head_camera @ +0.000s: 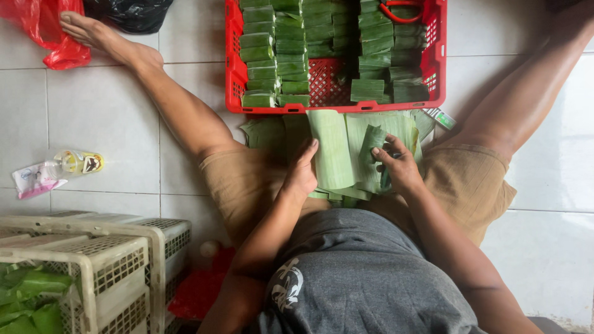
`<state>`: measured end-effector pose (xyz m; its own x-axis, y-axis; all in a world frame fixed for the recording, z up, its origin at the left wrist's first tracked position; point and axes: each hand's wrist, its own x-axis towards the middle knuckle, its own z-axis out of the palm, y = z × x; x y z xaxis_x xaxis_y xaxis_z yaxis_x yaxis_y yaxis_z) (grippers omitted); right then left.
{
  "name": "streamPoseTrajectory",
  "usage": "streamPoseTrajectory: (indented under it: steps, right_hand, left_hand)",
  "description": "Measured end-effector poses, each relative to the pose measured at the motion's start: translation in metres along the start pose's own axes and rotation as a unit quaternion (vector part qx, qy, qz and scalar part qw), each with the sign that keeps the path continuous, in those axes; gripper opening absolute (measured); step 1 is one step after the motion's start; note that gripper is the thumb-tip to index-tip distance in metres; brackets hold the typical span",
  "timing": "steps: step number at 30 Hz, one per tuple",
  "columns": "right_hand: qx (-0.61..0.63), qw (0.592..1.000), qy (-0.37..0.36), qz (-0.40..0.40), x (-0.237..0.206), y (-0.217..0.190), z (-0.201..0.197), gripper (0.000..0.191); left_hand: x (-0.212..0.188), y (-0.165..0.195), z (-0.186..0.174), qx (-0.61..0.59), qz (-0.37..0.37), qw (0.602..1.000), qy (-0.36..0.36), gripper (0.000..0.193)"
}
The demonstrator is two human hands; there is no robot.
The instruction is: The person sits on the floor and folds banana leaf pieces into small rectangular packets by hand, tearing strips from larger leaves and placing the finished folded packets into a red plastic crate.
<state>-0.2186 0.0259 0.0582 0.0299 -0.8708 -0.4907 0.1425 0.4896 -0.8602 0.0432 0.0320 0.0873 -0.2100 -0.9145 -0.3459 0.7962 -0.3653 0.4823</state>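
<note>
Item: banana leaf sheets [337, 154], lying stacked across the person's lap, just before a red crate [234, 68] of folded green parcels [275, 55] on the tiled floor. Left hand [302, 173] is pressing flat on the stack, fingers together. Right hand [399, 166] is pinching a folded leaf strip [371, 141] (fingers curled). White baskets [93, 266] are sitting at left.

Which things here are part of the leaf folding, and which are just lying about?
In use: left hand, right hand, banana leaf strips, red crate of folded leaf packets.
Lying about: red plastic bag, small packets, white baskets.
</note>
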Motion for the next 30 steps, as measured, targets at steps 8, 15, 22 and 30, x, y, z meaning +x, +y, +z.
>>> streamPoseTrajectory:
  steps: [8,15,22,30]
  right_hand:
    - [0.082,0.990,-0.116,-0.023,-0.051,-0.042,0.044,0.038]
    - [0.116,0.985,-0.127,0.000,-0.058,-0.051,0.063,0.028]
    - [0.172,0.971,-0.162,0.030,-0.066,-0.044,0.067,0.029]
    - [-0.048,0.978,-0.197,-0.049,-0.063,-0.039,0.051,0.017]
  left_hand:
    - [-0.055,0.019,0.048,-0.102,-0.074,0.986,-0.105,0.052]
    - [-0.053,0.001,0.061,0.123,0.074,0.989,0.035,0.031]
    - [-0.048,-0.008,0.047,0.197,0.008,0.980,-0.030,0.036]
    - [-0.045,-0.019,0.033,0.306,0.052,0.950,-0.037,0.020]
